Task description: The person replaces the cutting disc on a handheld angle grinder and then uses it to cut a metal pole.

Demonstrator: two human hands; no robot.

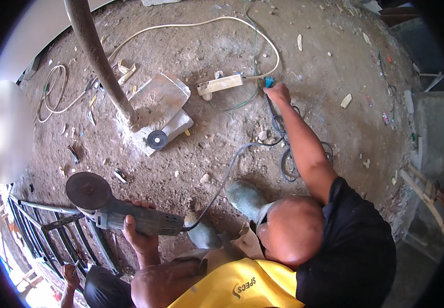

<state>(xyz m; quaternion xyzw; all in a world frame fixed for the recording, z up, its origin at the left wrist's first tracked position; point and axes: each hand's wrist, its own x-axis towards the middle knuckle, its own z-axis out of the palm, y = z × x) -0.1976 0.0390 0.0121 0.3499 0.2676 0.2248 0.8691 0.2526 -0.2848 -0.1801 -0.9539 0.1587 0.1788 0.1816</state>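
My left hand (143, 243) is wrapped round the grey body of an angle grinder (137, 218), thumb on the near side and fingers over the far side. The grinder's dark round disc (86, 191) points left. A black cord (236, 156) runs from the grinder's rear to loops on the dirt at the right. Stretched far forward, my right hand (278, 94) is closed on a blue-green plug (269, 81), its fingers partly hidden. Just left of the plug, apart from it, a white power strip (221, 84) lies on the ground, with something pale plugged into it.
A post (98, 61) meets a pale slab (168, 97) with a small black disc (156, 139) on it. A white cable (201, 23) curves across the dirt. At lower left, another person's hand (70, 275) is beside a dark metal frame (68, 233). My boots (245, 197) stand close by.
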